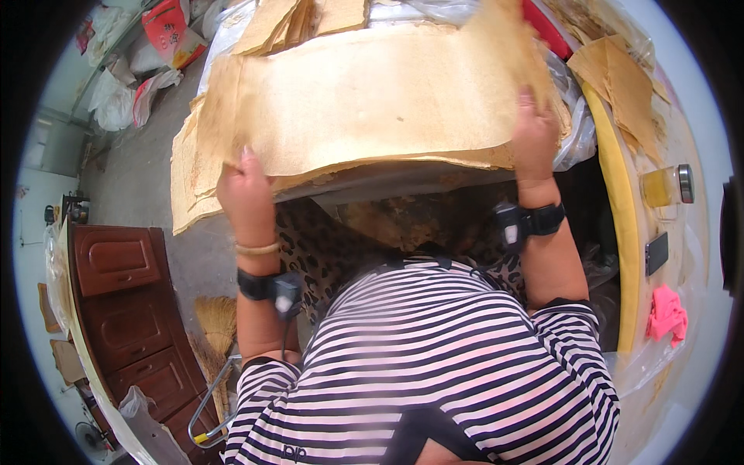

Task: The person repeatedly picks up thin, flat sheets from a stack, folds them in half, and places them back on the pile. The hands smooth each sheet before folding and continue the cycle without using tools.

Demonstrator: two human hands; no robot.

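A large, thin, yellowish-tan sheet (372, 101) with a rough surface and uneven edges spreads across the table in front of me. My left hand (246, 186) is closed on its near left edge, where the sheet's end is lifted and smeared by motion. At the right end, my right hand (536, 139) pinches the sheet, whose corner is raised and blurred too. Beneath lie more tan sheets (190, 186) in a stack, their edges sticking out to the left and along the front. Both wrists carry black strapped devices.
Folded tan pieces (275, 27) lie at the table's far side, more (620, 89) on the right-hand surface. That surface also holds a lidded glass jar (663, 187), a phone (656, 254) and a pink cloth (666, 316). A brown cabinet (124, 310) and a broom (217, 322) stand left.
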